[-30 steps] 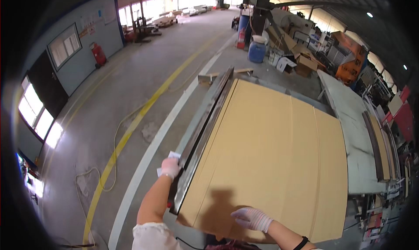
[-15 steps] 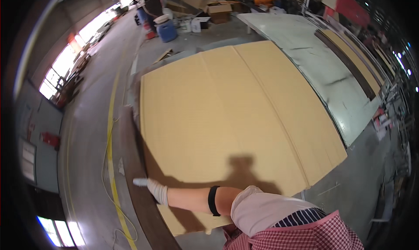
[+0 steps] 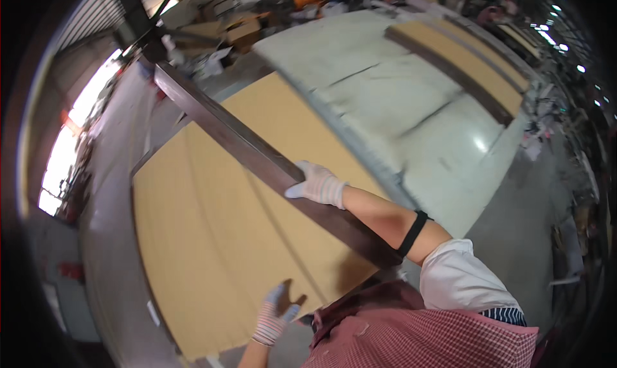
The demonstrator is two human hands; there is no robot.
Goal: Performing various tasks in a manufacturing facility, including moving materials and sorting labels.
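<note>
A long brown beam [image 3: 238, 139] is held over the tan sheet [image 3: 212, 239], its long axis run slantwise from the far left to the near right, where its near end is brought close to the apron [image 3: 418, 342]. The far end is carried out past the sheet's far edge. Whether the sheet is touched by the beam's underside cannot be told.

The beam is gripped nearer its near end by the right hand [image 3: 319, 185]; the fingers are clamped across it, with the thumb set on the left side. From the left hand [image 3: 276, 316] the beam lies ahead and to the right, well apart, so the right hand is the nearer one. The left fingers are spread, with nothing held between them, above the sheet's near edge; whether the sheet is touched by them cannot be made out.

To the right of the sheet, a pale desk [image 3: 443, 149] is placed, and a dark strip [image 3: 450, 79] and a tan board [image 3: 443, 42] are laid side by side on its far right part. Beyond the sheet, an opened carton [image 3: 243, 31] is seen, and grey floor [image 3: 109, 239] is shown at the left.
</note>
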